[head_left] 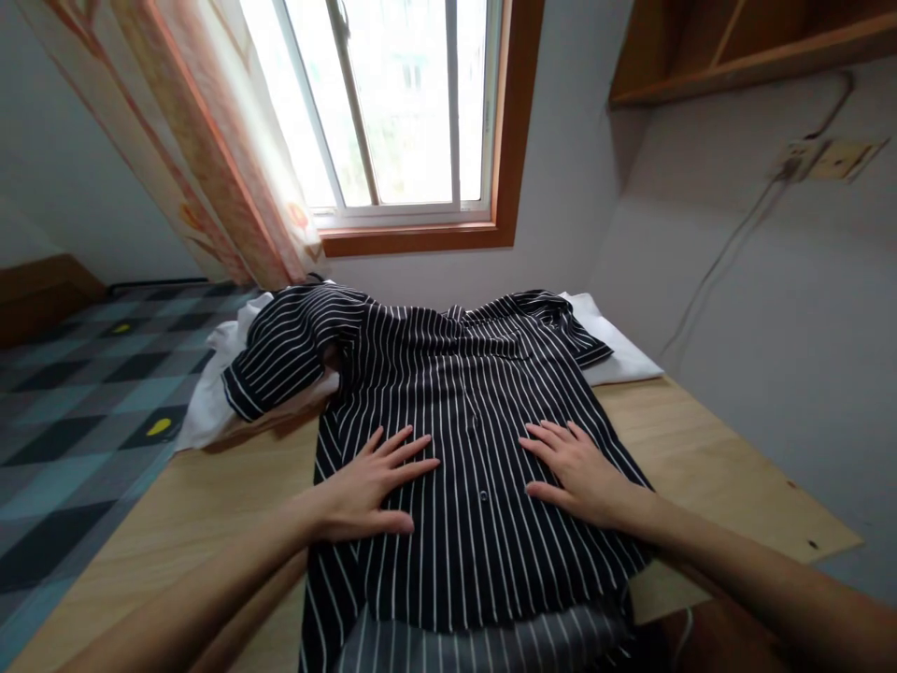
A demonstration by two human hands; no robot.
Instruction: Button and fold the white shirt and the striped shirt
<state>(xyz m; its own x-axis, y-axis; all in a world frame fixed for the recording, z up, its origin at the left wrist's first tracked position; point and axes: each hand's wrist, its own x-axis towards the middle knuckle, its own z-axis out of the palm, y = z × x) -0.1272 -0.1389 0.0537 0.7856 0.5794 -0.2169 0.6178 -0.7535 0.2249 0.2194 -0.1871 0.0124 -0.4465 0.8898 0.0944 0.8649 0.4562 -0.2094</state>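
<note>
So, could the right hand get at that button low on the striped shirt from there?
Probably yes: the right hand rests spread on the striped shirt, and only uncovered cloth shows between it and the button.

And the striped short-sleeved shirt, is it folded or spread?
Spread: the striped short-sleeved shirt lies across the wooden tabletop, sleeves out to either side, left hand and right hand on its front.

Head-worn view, facing forward and down, close above striped shirt [466, 542]

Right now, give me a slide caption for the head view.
Left hand and right hand spread on a striped shirt before a window.
</note>
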